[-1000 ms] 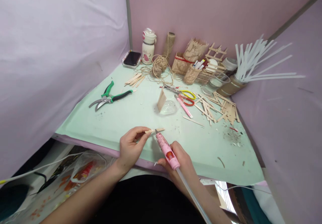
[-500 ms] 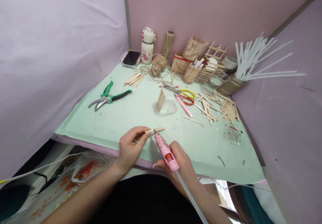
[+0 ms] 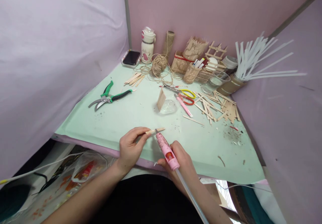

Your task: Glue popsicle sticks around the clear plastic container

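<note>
Between the thumb and fingers of my left hand (image 3: 133,145) is one end of a short wooden craft stick (image 3: 161,129), its free end pointing right above the table's front. My right hand (image 3: 179,158) is wrapped round a pink hot glue gun (image 3: 166,150). The gun's metal nozzle is at the middle of the stick; I cannot tell whether it touches. A long clear glue stick (image 3: 188,192) runs out of the gun's back end. Beyond the hands, a small wooden panel (image 3: 161,100) stands upright by a clear plastic dish (image 3: 169,107).
Green-handled pruning shears (image 3: 108,97) lie open at left. Scissors (image 3: 187,93), a pink pen-shaped tool (image 3: 184,106) and loose craft sticks (image 3: 207,109) lie at right. Along the back stand a bottle (image 3: 147,47), a twine ball (image 3: 159,65) and a holder of white sticks (image 3: 231,84).
The glue gun's nozzle has slid slightly right along the craft stick. My left hand has hardly moved and keeps its pinch.
</note>
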`<state>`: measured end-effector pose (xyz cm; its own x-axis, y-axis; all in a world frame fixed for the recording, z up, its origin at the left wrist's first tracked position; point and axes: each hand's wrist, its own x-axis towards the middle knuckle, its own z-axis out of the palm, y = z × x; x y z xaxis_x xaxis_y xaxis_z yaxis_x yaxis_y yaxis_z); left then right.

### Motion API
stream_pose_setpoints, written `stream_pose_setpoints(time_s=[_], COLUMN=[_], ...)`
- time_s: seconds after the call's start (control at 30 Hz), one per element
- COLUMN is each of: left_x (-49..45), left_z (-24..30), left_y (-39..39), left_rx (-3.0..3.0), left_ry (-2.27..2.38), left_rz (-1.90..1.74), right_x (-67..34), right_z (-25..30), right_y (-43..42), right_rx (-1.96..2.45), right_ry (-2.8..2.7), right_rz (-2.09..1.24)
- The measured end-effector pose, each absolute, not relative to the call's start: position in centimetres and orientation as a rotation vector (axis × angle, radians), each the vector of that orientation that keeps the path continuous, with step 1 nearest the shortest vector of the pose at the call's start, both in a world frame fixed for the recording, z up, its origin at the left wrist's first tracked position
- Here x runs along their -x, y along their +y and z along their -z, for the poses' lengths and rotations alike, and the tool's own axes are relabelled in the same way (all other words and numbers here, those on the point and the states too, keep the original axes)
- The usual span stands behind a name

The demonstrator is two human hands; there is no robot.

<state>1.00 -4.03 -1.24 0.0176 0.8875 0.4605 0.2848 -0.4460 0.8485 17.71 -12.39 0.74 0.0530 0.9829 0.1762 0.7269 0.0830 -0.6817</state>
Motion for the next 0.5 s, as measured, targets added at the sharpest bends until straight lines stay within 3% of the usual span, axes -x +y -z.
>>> stream_pose_setpoints(time_s=[0.5], left_x=[-1.0], left_z=[1.1], left_y=[-4.1], left_rx=[-1.764], left_ry=[1.229], left_rz=[-1.429], right_x=[-17.5], right_z=[-1.7], right_y=[-12.4], right_rx=[1.656], right_ry=[-1.74], right_rz=[-0.582])
